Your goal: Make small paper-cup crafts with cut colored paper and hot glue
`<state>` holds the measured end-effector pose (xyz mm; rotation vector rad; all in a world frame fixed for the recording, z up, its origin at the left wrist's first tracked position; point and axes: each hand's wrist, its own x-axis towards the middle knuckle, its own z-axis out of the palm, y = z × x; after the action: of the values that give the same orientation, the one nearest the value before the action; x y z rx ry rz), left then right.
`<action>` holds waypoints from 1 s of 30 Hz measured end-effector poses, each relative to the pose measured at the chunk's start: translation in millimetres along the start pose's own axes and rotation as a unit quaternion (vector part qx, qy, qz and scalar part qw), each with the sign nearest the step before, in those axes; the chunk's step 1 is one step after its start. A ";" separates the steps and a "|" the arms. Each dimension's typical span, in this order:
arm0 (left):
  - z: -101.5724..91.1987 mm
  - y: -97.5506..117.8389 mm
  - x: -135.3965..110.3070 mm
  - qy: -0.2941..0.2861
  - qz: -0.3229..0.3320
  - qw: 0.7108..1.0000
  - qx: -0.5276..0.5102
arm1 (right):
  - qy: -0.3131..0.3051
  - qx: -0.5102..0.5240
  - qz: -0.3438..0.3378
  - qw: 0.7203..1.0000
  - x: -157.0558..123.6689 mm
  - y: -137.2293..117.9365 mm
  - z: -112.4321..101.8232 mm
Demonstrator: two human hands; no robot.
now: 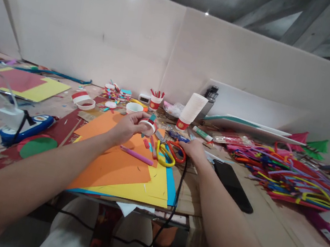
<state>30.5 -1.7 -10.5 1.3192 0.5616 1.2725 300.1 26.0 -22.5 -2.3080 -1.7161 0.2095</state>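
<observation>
My left hand (129,128) pinches a low white paper ring (147,127), which looks like a cut-down paper cup, with red and teal paper pieces on it. It is above a stack of orange paper (106,164) with yellow paper (158,186) beneath. To the right, my right hand (193,149) is closed low over the table. What its fingers hold is hidden; a black cord (178,194) runs down from beneath it. Red-handled scissors (180,152) and yellow-handled scissors (165,157) lie between the hands. A purple pen (136,155) rests on the orange sheet.
Stacked paper cups (194,107), a glue stick (202,133) and a cup of red strips (155,101) stand or lie behind. On the right are a black phone (233,186) and many pipe cleaners (297,172). A blue power strip (26,129) sits left.
</observation>
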 end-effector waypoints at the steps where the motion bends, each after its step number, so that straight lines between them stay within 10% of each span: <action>1: 0.2 -0.2 -0.2 -0.004 0.003 1.000 -0.002 | 0.001 0.001 -0.004 1.000 1.3 1.1 0.7; 24: 3.0 3.4 7.3 0.113 -0.152 0.969 -0.160 | -0.004 0.039 -0.003 0.999 5.0 6.5 -1.9; 30: 11.2 2.9 5.7 0.115 -0.187 0.962 -0.163 | 0.208 0.174 -0.235 0.933 -33.2 -23.3 -13.1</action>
<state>41.1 -1.5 -3.2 0.7539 0.6941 1.1472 272.5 -1.0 -4.6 -1.5059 -1.7687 -0.0649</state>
